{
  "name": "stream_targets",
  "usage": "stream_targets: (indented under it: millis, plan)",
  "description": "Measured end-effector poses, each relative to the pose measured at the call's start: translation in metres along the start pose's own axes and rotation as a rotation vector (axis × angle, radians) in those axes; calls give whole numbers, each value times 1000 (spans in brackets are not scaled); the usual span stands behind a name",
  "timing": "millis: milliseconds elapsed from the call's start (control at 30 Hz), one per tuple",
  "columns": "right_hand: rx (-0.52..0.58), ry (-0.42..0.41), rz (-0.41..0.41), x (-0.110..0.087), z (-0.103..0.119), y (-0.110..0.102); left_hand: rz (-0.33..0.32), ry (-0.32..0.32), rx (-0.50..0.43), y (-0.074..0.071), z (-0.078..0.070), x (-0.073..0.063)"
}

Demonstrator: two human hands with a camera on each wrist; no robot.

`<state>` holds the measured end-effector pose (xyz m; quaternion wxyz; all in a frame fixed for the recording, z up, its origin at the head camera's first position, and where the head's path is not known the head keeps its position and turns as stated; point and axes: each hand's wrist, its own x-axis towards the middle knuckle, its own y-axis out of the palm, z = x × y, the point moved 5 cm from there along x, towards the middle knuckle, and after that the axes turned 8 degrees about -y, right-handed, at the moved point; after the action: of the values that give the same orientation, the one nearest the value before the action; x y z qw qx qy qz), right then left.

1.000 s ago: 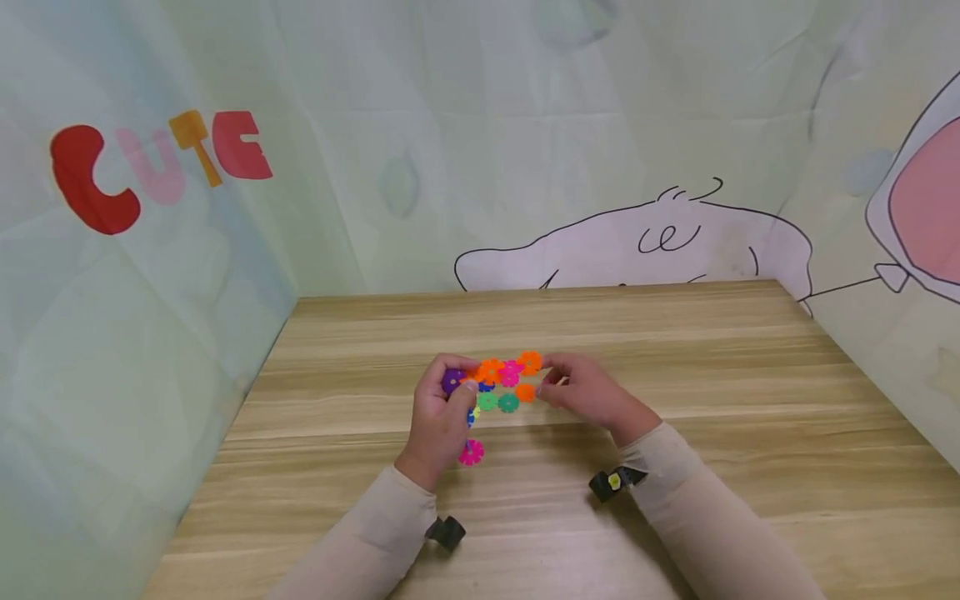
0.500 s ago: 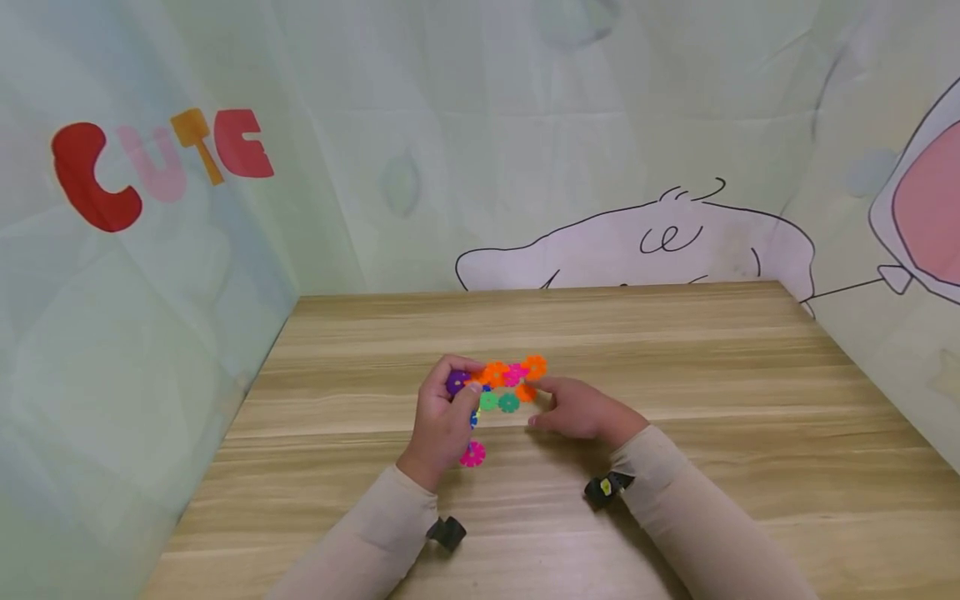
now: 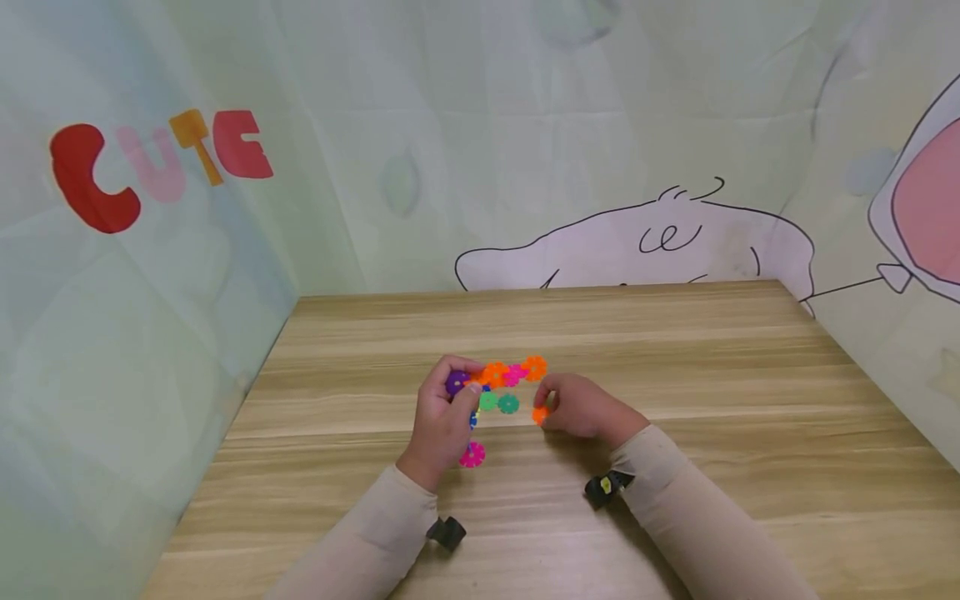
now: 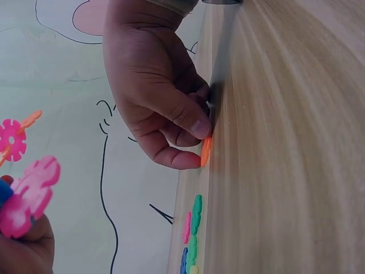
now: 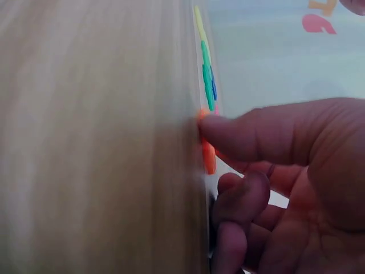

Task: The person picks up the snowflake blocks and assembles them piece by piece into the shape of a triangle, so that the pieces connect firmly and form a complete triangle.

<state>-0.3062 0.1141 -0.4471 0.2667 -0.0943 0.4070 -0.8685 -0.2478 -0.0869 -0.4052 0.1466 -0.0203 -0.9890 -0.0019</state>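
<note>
My left hand (image 3: 442,417) grips a joined chain of plastic snowflake discs above the table. A purple disc (image 3: 457,382), an orange disc (image 3: 495,373) and a pink disc (image 3: 472,454) show around its fingers, and another orange disc (image 3: 535,367) forms the chain's right end. The palm covers part of the chain. Low at the table, my right hand (image 3: 581,404) pinches a separate orange snowflake disc (image 4: 206,151) between thumb and fingertips; the right wrist view shows this orange disc (image 5: 209,154) at the thumb tip.
Loose discs lie flat between the hands: a light green disc (image 3: 487,401), a teal disc (image 3: 508,403), and in the left wrist view a pink disc (image 4: 187,227) and a blue disc (image 4: 183,260). The wooden table (image 3: 360,325) meets a printed curtain (image 3: 375,125) behind.
My right hand has left the chain's right end and lowered to the table. The loose orange disc has shifted right and towards me, now pinched. The left hand stays nearly still.
</note>
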Motion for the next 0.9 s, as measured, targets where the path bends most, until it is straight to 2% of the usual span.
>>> stream_targets:
  millis: [233, 400, 533, 667, 767, 900]
  plan:
    - [2, 28, 17, -1, -1, 1, -5, 13, -21, 0, 0, 1]
    - [77, 38, -11, -2, -3, -3, -13, -9, -18, -2, 1, 1]
    - [257, 25, -91, -3, -1, -15, -25, -25, -17, -3, 2, 1]
    - [466, -51, -158, -7, 8, -32, -37, -28, -9, -4, 2, 1]
    - [581, -131, -169, -13, 18, -42, -42, -21, -4, -5, 2, 1]
    - [705, -181, -166, -19, 26, -51, -49, -18, -9, -6, 1, 1]
